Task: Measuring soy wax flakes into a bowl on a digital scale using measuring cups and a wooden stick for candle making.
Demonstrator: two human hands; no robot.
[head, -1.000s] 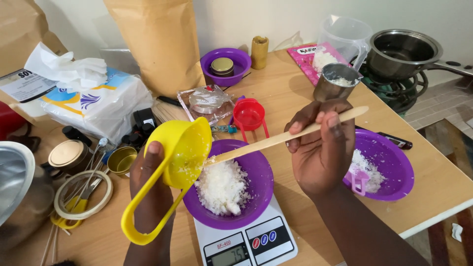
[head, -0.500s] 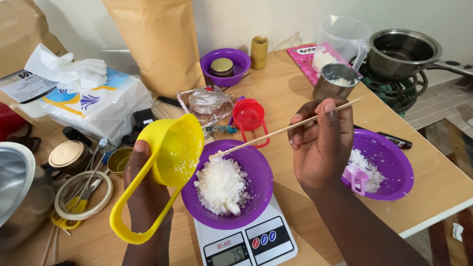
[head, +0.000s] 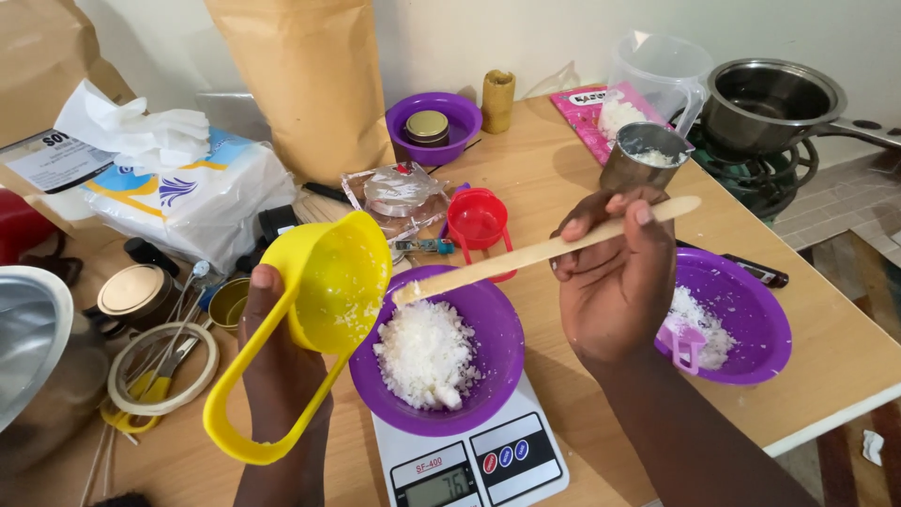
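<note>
Head | yellow scoop (head: 328, 282) tilted, flake-dusted | left hand (head: 277, 366) grips it | right hand (head: 615, 282) pinches stick (head: 535, 253)

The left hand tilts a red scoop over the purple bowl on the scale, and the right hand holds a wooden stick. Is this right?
Not quite. In the head view the scoop in the left hand is yellow, not red. It does tilt over the purple bowl on the scale, and the right hand holds the wooden stick.

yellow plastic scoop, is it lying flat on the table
No, the left hand holds the yellow plastic scoop tilted over the purple bowl of white flakes.
</note>
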